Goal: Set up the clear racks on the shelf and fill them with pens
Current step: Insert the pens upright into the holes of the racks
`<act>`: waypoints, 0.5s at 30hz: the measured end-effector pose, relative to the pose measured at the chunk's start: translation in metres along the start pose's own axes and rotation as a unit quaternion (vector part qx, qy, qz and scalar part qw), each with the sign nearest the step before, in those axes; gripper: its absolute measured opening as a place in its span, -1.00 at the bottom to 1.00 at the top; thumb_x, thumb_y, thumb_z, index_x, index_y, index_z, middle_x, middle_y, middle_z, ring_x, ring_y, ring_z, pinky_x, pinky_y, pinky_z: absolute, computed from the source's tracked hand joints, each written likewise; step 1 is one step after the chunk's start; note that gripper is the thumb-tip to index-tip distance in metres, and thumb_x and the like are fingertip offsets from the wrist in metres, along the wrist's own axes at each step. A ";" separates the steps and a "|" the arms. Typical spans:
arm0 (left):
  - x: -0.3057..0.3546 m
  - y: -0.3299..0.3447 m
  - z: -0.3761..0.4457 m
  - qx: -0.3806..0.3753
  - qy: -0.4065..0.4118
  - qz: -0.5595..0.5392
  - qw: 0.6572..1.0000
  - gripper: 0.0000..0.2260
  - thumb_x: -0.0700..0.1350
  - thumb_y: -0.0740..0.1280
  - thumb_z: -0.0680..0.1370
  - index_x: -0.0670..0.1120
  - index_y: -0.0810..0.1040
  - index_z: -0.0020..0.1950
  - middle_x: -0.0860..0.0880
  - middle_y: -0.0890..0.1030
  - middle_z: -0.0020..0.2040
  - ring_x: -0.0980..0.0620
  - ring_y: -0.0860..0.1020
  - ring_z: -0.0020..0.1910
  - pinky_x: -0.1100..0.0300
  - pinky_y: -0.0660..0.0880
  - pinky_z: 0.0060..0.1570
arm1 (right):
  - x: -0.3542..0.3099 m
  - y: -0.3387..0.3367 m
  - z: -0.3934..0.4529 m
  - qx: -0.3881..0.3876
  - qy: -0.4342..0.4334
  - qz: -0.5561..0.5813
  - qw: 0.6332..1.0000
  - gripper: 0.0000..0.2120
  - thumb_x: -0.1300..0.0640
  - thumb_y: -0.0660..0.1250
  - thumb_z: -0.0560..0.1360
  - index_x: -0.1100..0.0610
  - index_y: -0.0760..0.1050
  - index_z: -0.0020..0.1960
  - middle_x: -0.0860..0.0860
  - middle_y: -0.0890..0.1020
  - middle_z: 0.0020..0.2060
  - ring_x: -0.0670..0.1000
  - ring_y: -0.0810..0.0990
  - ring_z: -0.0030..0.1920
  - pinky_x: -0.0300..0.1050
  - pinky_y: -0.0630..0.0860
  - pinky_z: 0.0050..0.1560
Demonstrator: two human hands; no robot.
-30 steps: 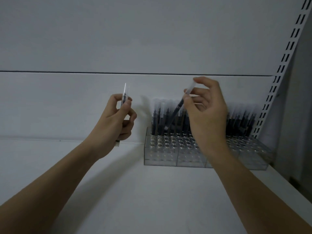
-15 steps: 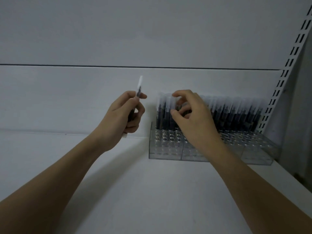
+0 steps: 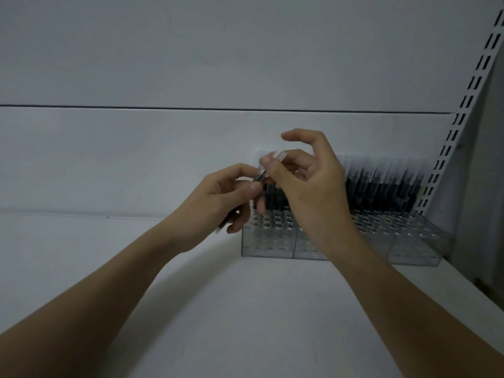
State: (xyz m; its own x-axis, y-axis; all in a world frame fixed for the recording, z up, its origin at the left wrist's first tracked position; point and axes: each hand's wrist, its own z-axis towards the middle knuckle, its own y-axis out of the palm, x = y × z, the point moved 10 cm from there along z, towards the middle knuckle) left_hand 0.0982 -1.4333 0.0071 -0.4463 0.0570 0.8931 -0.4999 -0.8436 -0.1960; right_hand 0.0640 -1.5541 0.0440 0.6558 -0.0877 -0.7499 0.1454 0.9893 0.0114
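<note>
Clear racks [image 3: 272,242] stand in a row on the white shelf [image 3: 245,309] against the back wall, their rear rows filled with dark pens [image 3: 387,184] with clear caps. In front of the leftmost rack, my left hand [image 3: 218,203] grips a dark pen [image 3: 261,175] by its barrel, tilted up to the right. My right hand [image 3: 308,181] pinches the clear cap end of that same pen between thumb and fingers. The pen's lower end pokes out below my left hand.
A white slotted upright [image 3: 463,110] rises at the right behind the racks. The shelf's right edge drops off near the rack end. A bare white back panel [image 3: 136,159] spans the left.
My right hand has left the pens in the rack and come to the pen in my left hand. My left hand moved right, bringing the pen in front of the rack.
</note>
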 end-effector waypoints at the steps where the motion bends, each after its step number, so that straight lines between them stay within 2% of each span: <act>1: 0.000 -0.001 0.000 0.006 0.002 -0.002 1.000 -0.90 -0.15 0.23 0.62 -0.13 0.51 0.06 -0.15 0.58 -0.22 -0.02 0.35 -0.50 0.23 0.32 -0.50 | 0.000 0.001 0.000 -0.002 0.004 0.008 1.000 -0.71 0.21 0.45 0.51 0.10 0.45 0.17 0.04 0.72 -0.15 -0.02 0.70 -0.12 -0.20 0.61 -0.04; 6: 0.002 -0.004 -0.001 0.032 0.004 0.023 0.999 -0.87 -0.16 0.21 0.64 -0.13 0.53 0.09 -0.13 0.62 -0.20 -0.01 0.45 -0.47 0.31 0.35 -0.51 | -0.004 -0.002 0.000 0.004 -0.009 0.017 1.000 -0.77 0.26 0.45 0.51 0.14 0.50 0.12 0.02 0.71 -0.20 -0.08 0.70 -0.15 -0.25 0.59 -0.06; 10: 0.001 -0.025 0.001 0.095 0.005 0.039 0.995 -0.80 -0.09 0.20 0.65 -0.10 0.58 0.13 -0.09 0.67 -0.12 -0.07 0.59 -0.25 0.13 0.55 -0.29 | -0.010 -0.025 0.004 0.089 -0.034 0.030 0.995 -0.81 0.25 0.42 0.53 0.10 0.49 0.10 -0.03 0.66 -0.15 -0.08 0.68 -0.14 -0.20 0.62 -0.11; 13: 0.003 -0.050 -0.001 0.157 0.016 0.160 0.974 -0.81 -0.10 0.18 0.68 -0.04 0.59 0.12 0.00 0.68 -0.11 0.00 0.63 -0.14 0.10 0.58 -0.15 | -0.015 -0.048 0.007 0.150 -0.059 0.017 0.987 -0.82 0.25 0.38 0.56 0.08 0.49 0.12 0.03 0.64 -0.10 -0.05 0.66 -0.15 -0.12 0.63 -0.14; 15: 0.003 -0.057 0.000 0.154 0.013 0.286 0.946 -0.81 -0.02 0.18 0.67 0.03 0.59 0.11 0.09 0.67 -0.09 0.06 0.62 -0.07 0.13 0.55 -0.06 | -0.017 -0.054 0.009 0.158 -0.072 -0.020 0.985 -0.82 0.22 0.37 0.57 0.05 0.48 0.14 0.03 0.62 -0.08 -0.04 0.64 -0.14 -0.06 0.64 -0.12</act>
State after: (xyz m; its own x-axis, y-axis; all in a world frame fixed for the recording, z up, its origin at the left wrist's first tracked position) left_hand 0.1252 -1.3847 0.0206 -0.5984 -0.4452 0.6661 0.0670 -0.8563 -0.5121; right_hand 0.0514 -1.6072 0.0624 0.7398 -0.1633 -0.6527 0.3810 0.9013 0.2063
